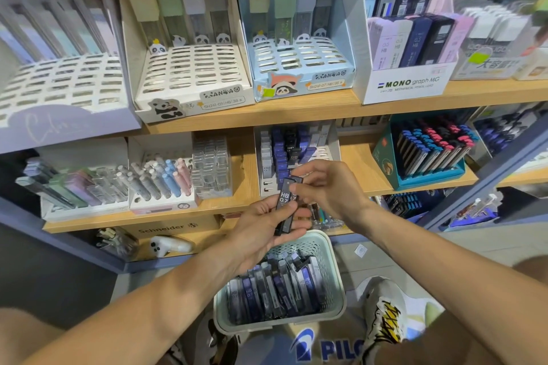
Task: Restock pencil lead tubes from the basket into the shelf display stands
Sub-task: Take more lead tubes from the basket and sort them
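My left hand (264, 228) grips a small bunch of black lead tubes (287, 201) marked HB 0.7, held upright above the basket. My right hand (329, 187) pinches the top of the front tube in that bunch. A pale green perforated basket (335, 270) on the floor below holds several black, grey and purple lead tubes (275, 287). Just behind my hands, on the middle shelf, stands a white display stand (333, 151) partly filled with grey, purple and black tubes.
The top shelf carries panda-themed slotted stands (192, 74) and a MONO graph box (406, 86). A teal stand of blue and pink tubes (430, 154) sits right of the white stand, a clear box (212, 169) to its left. My patterned shoe (385, 314) rests beside the basket.
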Motion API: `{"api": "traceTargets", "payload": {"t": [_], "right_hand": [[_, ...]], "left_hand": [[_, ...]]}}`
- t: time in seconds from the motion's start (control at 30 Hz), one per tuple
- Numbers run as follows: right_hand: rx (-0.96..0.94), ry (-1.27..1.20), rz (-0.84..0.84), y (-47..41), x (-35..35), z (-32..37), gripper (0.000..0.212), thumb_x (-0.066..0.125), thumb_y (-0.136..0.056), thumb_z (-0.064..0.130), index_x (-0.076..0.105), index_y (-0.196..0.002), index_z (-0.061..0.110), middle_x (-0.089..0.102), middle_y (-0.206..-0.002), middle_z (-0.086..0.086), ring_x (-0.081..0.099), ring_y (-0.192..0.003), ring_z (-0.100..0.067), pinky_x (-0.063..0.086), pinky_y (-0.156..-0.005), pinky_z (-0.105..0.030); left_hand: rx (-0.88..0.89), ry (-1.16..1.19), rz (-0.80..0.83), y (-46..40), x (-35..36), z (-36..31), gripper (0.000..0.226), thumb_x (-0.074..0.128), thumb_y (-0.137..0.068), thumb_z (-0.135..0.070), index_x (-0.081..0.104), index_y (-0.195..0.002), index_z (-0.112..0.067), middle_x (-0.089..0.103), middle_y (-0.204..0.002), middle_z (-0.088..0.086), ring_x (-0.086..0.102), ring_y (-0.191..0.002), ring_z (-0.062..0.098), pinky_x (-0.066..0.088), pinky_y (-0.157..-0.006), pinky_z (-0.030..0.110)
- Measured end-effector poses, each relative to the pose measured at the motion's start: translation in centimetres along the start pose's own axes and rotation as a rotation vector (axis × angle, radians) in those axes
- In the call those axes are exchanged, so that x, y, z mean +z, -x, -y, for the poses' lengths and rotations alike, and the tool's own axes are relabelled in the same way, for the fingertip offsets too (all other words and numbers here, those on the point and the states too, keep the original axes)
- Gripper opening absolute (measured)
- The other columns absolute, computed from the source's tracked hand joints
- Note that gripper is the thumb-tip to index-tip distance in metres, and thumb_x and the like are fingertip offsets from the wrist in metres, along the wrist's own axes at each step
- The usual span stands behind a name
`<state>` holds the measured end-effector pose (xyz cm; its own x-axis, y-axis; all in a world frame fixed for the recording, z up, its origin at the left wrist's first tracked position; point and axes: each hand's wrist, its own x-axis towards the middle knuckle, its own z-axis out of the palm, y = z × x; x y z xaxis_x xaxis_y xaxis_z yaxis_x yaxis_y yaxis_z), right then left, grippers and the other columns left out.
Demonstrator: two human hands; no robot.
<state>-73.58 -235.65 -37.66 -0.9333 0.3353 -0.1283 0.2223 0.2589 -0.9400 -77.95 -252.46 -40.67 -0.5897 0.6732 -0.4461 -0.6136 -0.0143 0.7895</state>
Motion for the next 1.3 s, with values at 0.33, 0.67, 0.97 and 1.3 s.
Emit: {"api": "traceTargets", "payload": {"t": [0.33, 0.67, 0.97, 1.3], "right_hand": [[-0.059, 0.126, -0.276, -1.4, -2.4, 0.3, 0.024, 0.079, -0.086, 0.007, 0.070, -0.103, 0.021, 0.068, -0.073, -0.002, 0.063, -0.068, -0.006, 0.051, -0.076, -0.021], [-0.472, 0.473, -0.370, -3.1, -0.9, -0.7, 0.022, 0.071, -0.093, 0.004, 0.066, -0.111, 0.015, 0.072, -0.094, 0.005, 0.065, -0.082, -0.009, 0.059, -0.075, -0.030], [-0.469, 0.569, -0.322, -3.5, 0.1, -0.6, 0.022, 0.070, -0.092, 0.001, 0.071, -0.110, 0.014, 0.066, -0.103, 0.002, 0.063, -0.086, -0.010, 0.056, -0.074, -0.019], [-0.507, 0.685, -0.218, -4.7, 0.5, -0.9, 0.026, 0.049, -0.102, 0.003, 0.070, -0.116, 0.008, 0.061, -0.107, 0.003, 0.062, -0.088, -0.009, 0.056, -0.080, -0.032]], "left_hand": [[-0.011, 0.043, -0.111, -0.3, -0.6, 0.7, 0.028, 0.061, -0.100, -0.014, 0.067, -0.127, -0.011, 0.078, -0.113, 0.015, 0.076, -0.103, 0.026, 0.062, -0.092, 0.038], [-0.023, -0.099, -0.104, -0.6, -1.2, 1.2, 0.019, 0.066, -0.099, -0.014, 0.078, -0.113, -0.011, 0.052, -0.077, 0.003, 0.046, -0.056, 0.014, 0.037, -0.048, 0.024], [-0.065, -0.072, -0.124, -0.1, -1.0, 0.6, 0.030, 0.051, -0.105, -0.018, 0.076, -0.117, -0.007, 0.048, -0.084, 0.005, 0.046, -0.058, 0.015, 0.036, -0.052, 0.025], [0.035, -0.074, -0.214, -0.2, -0.7, 0.9, 0.025, 0.058, -0.102, -0.002, 0.064, -0.126, -0.005, 0.070, -0.121, 0.009, 0.069, -0.081, 0.018, 0.063, -0.081, 0.031]]}}
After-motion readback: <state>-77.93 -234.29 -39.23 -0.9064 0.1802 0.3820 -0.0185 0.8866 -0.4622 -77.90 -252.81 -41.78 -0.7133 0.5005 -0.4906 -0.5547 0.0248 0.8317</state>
